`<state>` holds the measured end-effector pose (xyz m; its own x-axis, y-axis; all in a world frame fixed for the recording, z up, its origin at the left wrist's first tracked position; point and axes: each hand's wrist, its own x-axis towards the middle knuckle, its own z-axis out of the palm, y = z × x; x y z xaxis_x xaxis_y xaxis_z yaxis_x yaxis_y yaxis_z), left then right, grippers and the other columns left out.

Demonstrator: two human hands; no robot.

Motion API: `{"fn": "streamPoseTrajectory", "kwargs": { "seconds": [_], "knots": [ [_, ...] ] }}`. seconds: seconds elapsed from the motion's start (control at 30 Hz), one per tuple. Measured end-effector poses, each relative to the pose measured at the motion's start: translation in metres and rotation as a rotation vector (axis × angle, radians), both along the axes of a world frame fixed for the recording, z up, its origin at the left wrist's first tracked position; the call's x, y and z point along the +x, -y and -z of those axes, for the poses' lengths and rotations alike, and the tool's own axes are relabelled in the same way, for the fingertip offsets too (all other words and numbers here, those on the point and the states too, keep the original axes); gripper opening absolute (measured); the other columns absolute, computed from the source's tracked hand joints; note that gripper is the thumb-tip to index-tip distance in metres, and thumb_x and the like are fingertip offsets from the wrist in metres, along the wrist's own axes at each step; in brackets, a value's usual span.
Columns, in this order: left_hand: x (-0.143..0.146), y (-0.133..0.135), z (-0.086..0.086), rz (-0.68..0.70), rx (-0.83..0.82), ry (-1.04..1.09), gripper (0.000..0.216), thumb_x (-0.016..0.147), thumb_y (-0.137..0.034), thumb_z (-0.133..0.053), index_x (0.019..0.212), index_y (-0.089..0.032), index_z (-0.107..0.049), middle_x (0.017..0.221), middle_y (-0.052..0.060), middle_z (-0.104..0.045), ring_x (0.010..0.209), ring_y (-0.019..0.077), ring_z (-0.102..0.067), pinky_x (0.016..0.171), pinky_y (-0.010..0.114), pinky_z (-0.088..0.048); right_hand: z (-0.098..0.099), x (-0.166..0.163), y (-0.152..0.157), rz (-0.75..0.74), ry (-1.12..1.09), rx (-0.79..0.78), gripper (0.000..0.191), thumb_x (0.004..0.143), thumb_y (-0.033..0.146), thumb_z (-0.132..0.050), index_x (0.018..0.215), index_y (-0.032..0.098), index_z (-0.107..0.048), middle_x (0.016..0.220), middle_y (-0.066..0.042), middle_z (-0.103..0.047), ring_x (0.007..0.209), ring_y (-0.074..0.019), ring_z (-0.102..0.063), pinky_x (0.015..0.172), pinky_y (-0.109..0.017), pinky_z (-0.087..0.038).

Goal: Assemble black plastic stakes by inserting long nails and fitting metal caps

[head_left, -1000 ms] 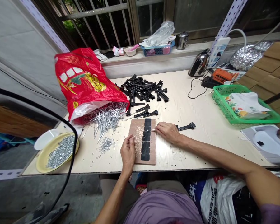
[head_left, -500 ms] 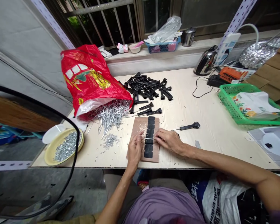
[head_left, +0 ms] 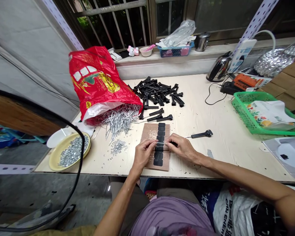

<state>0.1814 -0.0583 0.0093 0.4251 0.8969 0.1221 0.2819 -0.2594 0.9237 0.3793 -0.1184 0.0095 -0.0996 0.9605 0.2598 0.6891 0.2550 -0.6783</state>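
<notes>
Between my hands runs a thin metal rod (head_left: 161,143), lying level above a brown board (head_left: 149,131) with a column of black rounded patches (head_left: 158,155). My left hand (head_left: 143,153) is closed, thumb and fingertips pinching the rod's left end. My right hand (head_left: 183,149) is closed around a black plastic handle (head_left: 173,143) at the rod's other end; its fingers cover most of the handle. Just beyond the right hand lies another black handle with a rod (head_left: 202,134). A few similar handles (head_left: 159,118) rest behind the board.
A red bag (head_left: 100,82) spills metal rods (head_left: 119,123) at left. Small metal bits (head_left: 118,147) lie before it, beside a yellow bowl (head_left: 54,160). Black handles (head_left: 154,90) are heaped at the back. Right stand a green basket (head_left: 245,126) and kettle (head_left: 218,67). A black cable (head_left: 81,157) loops at left.
My left hand has shifted from resting low at the board to pinching the rod's end higher up. The right hand has tilted slightly, showing the handle. The whole view has shifted a little.
</notes>
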Motion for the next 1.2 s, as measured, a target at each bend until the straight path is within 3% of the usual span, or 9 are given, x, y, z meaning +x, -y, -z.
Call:
{"fn": "streamPoseTrajectory", "kwargs": {
  "seconds": [0.2, 0.43, 0.67, 0.87, 1.03, 1.2],
  "knots": [
    [0.004, 0.004, -0.001, -0.063, 0.028, -0.067, 0.026, 0.084, -0.040, -0.053, 0.074, -0.020, -0.064, 0.073, 0.002, -0.061, 0.070, 0.0157, -0.055, 0.067, 0.025, -0.042, 0.003, -0.006, 0.002, 0.068, 0.104, 0.086, 0.013, 0.090, 0.027, -0.050, 0.090, 0.021, -0.061, 0.089, -0.002, -0.063, 0.077, -0.0119, -0.060, 0.062, -0.022, -0.043],
    [0.015, 0.008, 0.004, -0.115, -0.346, 0.112, 0.036, 0.085, -0.052, -0.046, 0.076, -0.018, -0.055, 0.050, -0.007, -0.036, 0.040, 0.0074, -0.031, 0.039, 0.019, -0.025, 0.004, -0.013, 0.002, 0.160, 0.172, 0.144, 0.015, 0.091, 0.028, -0.048, 0.093, 0.021, -0.062, 0.090, -0.002, -0.064, 0.075, -0.0115, -0.060, 0.057, -0.021, -0.041],
    [0.015, 0.011, -0.004, -0.153, -0.230, 0.067, 0.030, 0.080, -0.048, -0.055, 0.075, -0.019, -0.060, 0.050, -0.004, -0.045, 0.046, 0.0104, -0.041, 0.044, 0.021, -0.031, 0.002, -0.014, 0.003, 0.164, 0.161, 0.118, 0.015, 0.091, 0.029, -0.048, 0.091, 0.021, -0.061, 0.090, -0.001, -0.064, 0.073, -0.0115, -0.059, 0.057, -0.021, -0.039],
    [0.014, 0.008, 0.001, -0.086, -0.374, 0.089, 0.034, 0.080, -0.052, -0.053, 0.071, -0.019, -0.054, 0.049, -0.006, -0.041, 0.041, 0.0077, -0.035, 0.040, 0.019, -0.027, 0.007, -0.014, 0.006, 0.163, 0.167, 0.110, 0.011, 0.090, 0.027, -0.051, 0.091, 0.022, -0.060, 0.090, 0.000, -0.064, 0.074, -0.0113, -0.059, 0.059, -0.021, -0.039],
    [0.014, 0.006, 0.005, -0.096, -0.355, 0.089, 0.038, 0.079, -0.053, -0.054, 0.067, -0.017, -0.051, 0.053, -0.005, -0.045, 0.043, 0.0065, -0.037, 0.041, 0.018, -0.028, 0.010, -0.015, 0.006, 0.168, 0.158, 0.109, 0.010, 0.089, 0.026, -0.052, 0.091, 0.022, -0.060, 0.090, 0.000, -0.064, 0.076, -0.0114, -0.059, 0.063, -0.021, -0.040],
    [0.009, 0.004, 0.006, -0.055, -0.391, 0.099, 0.042, 0.085, -0.054, -0.044, 0.086, -0.015, -0.061, 0.052, -0.006, -0.044, 0.038, 0.0063, -0.032, 0.039, 0.019, -0.026, 0.010, -0.015, 0.006, 0.166, 0.130, 0.093, 0.010, 0.089, 0.026, -0.052, 0.092, 0.021, -0.060, 0.091, -0.001, -0.064, 0.074, -0.0112, -0.059, 0.060, -0.020, -0.039]
  ]
}}
